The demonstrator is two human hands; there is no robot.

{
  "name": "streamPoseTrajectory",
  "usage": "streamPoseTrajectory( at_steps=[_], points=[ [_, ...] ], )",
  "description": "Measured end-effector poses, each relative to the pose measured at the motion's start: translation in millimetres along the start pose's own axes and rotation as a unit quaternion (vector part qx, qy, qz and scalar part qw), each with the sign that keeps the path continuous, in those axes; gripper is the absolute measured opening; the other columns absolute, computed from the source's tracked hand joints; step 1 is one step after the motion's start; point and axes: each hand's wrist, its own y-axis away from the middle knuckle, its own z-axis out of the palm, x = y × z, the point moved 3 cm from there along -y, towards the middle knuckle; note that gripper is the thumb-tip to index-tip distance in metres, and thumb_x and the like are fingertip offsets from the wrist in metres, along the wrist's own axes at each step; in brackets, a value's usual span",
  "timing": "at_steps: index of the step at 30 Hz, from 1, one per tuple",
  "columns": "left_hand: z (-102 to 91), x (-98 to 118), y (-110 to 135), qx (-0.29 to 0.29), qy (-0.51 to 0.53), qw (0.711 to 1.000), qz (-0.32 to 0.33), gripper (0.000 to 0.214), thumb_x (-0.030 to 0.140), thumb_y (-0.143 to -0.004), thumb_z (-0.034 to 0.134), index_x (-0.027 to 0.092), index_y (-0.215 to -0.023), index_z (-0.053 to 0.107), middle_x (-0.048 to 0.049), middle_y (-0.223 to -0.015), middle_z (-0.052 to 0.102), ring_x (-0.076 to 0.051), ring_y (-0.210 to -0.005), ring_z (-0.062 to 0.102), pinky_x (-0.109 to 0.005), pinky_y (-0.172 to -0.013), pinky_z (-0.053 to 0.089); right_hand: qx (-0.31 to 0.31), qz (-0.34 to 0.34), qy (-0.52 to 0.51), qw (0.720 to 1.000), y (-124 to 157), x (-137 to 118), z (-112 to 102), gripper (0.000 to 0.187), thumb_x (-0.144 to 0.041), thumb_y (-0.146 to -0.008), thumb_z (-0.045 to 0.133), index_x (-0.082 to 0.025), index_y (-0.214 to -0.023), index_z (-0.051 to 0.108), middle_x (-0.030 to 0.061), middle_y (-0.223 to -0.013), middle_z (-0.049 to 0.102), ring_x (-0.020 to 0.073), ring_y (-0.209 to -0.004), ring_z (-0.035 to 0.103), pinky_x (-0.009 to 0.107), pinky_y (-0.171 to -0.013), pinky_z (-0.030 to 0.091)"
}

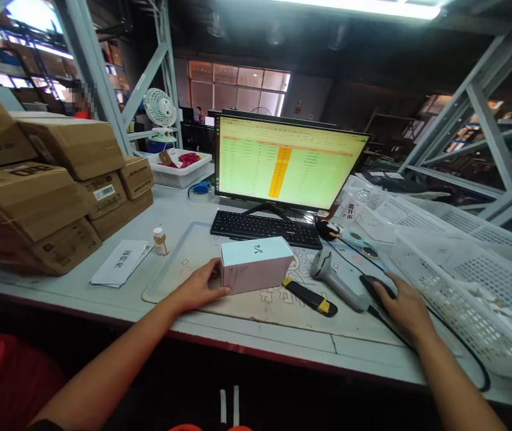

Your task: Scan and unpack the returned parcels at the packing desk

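Observation:
A white and pink box (256, 263) lies on the desk mat (179, 257) in front of the keyboard (264, 227). My left hand (199, 287) grips the box's left end, thumb along its front. My right hand (403, 305) rests on a black computer mouse (375, 286), its cable running off to the right. Between the hands lie a grey barcode scanner (334, 275) and a yellow and black utility knife (310, 297). The monitor (285, 164) shows a green spreadsheet with an orange column.
Stacked cardboard boxes (49, 185) fill the left of the desk, with a white label sheet (121, 261) and a small bottle (160, 240) beside them. White plastic baskets (457, 263) crowd the right side. A basket with red cloth (179, 167) and a fan (160, 111) stand behind.

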Motion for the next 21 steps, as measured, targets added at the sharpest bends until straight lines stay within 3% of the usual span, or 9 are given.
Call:
streamPoseTrajectory(
  at_steps=[3, 7, 21],
  points=[
    [-1.0, 1.3, 0.8, 0.011, 0.009, 1.000, 0.005, 0.072, 0.046, -0.083, 0.078, 0.021, -0.144, 0.050, -0.0140, -0.142, 0.064, -0.032, -0.127, 0.064, -0.047, -0.111, 0.051, 0.017, -0.005, -0.034, 0.999, 11.6, 14.3, 17.2, 0.076, -0.071, -0.082, 0.043, -0.015, -0.129, 0.064, 0.0206, -0.138, 0.066, 0.0394, -0.131, 0.061, 0.054, -0.117, 0.046],
    [-1.4, 0.7, 0.3, 0.016, 0.008, 1.000, 0.017, 0.071, 0.047, -0.083, 0.078, 0.020, -0.143, 0.049, -0.0144, -0.144, 0.063, -0.032, -0.129, 0.062, -0.048, -0.112, 0.050, 0.004, -0.049, -0.047, 0.998, 13.9, 10.3, 28.9, 0.070, -0.070, -0.084, 0.046, -0.020, -0.129, 0.065, 0.0191, -0.141, 0.065, 0.0387, -0.135, 0.060, 0.053, -0.120, 0.044],
    [-2.2, 4.3, 0.2, 0.012, -0.015, 1.000, 0.002, 0.073, 0.047, -0.082, 0.078, 0.019, -0.143, 0.050, -0.0152, -0.140, 0.065, -0.034, -0.129, 0.062, -0.047, -0.107, 0.052, 0.003, -0.056, -0.082, 0.995, 15.1, 11.8, 30.0, 0.066, -0.071, -0.079, 0.050, -0.030, -0.125, 0.072, 0.0111, -0.142, 0.066, 0.0374, -0.129, 0.064, 0.052, -0.111, 0.054]
  ],
)
